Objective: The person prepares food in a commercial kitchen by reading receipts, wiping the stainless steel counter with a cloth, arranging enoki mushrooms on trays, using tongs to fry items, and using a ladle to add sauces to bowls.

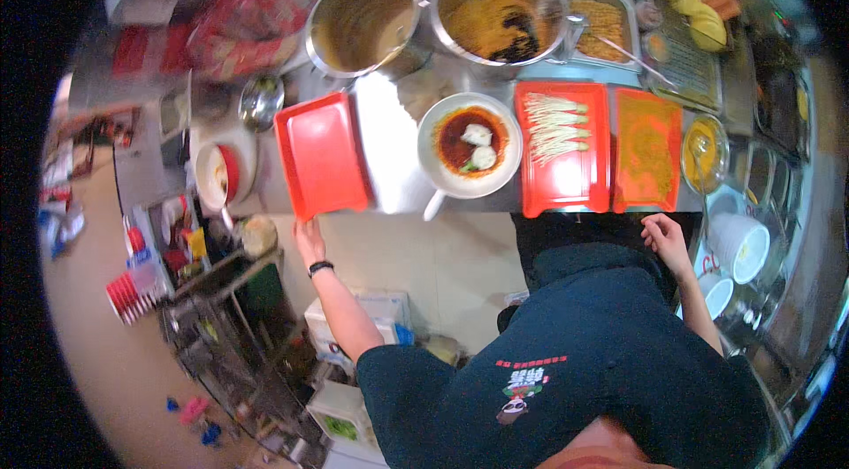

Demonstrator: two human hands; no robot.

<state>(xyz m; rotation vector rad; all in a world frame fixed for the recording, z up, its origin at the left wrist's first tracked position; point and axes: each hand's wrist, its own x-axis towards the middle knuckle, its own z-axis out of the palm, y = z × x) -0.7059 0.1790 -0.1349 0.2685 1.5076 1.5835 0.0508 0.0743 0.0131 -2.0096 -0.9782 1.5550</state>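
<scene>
My left hand (309,242) is at the near edge of a bare red tray (320,160), closed on its front left corner; the fingertips are partly hidden there. The tray lies slightly askew on the steel counter. My right hand (661,237) hangs just off the counter's front edge, fingers loosely bent and a little apart, with nothing visible in them. Nearest to it is an orange-red tray (647,151) coated with yellowish crumbs or sauce. Beside that stands a red tray (566,182) with skewered-looking bundles of enoki mushrooms. A white handled bowl (431,170) between holds dark red broth and pale pieces.
Two large steel pots (354,62) stand at the back, one with a brown, oily broth. A glass bowl (718,153) of yellow sauce with a spoon sits at the right, above stacked white bowls (747,248). Another white handled bowl (212,177) and a steel bowl (262,104) are left.
</scene>
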